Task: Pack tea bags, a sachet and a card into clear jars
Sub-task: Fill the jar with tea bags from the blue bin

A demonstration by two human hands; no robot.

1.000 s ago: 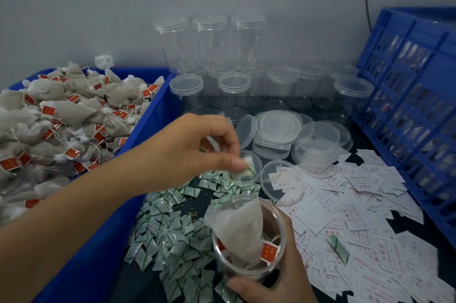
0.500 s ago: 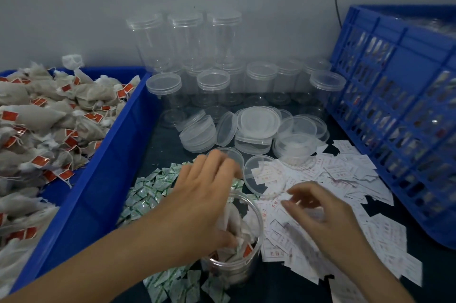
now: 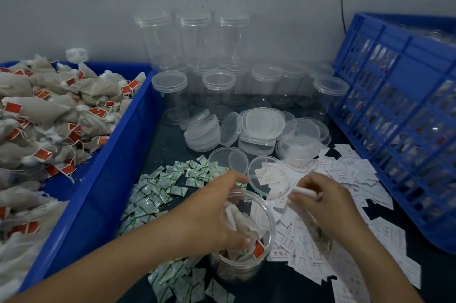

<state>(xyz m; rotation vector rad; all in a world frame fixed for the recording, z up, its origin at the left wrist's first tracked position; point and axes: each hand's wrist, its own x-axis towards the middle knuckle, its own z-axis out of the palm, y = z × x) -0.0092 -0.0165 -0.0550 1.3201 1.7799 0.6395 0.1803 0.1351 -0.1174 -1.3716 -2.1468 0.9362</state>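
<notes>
Jar [image 3: 261, 253]: open, standing on the desk [image 3: 170, 144] just in front of me, between the sachets and the cards. Tea bags [image 3: 237, 223] fill it, with one red tag against the near wall.
Left hand [image 3: 212, 211]: curled over the jar's mouth, fingertips at the far rim, thumb down on the tea bags.
Right hand [image 3: 328, 206]: just right of the jar, pinching a white card [image 3: 304, 191] — rolled or folded, I cannot tell which.
Sachets [image 3: 160, 189]: green-and-white heap left of the jar.
Cards [image 3: 345, 174]: loose spread at the right.
Bin [image 3: 111, 179]: blue, at my left, heaped with more tea bags.
Lids [image 3: 261, 122]: clear, piled behind the jar — empty jars [image 3: 217, 85] beyond them.
</notes>
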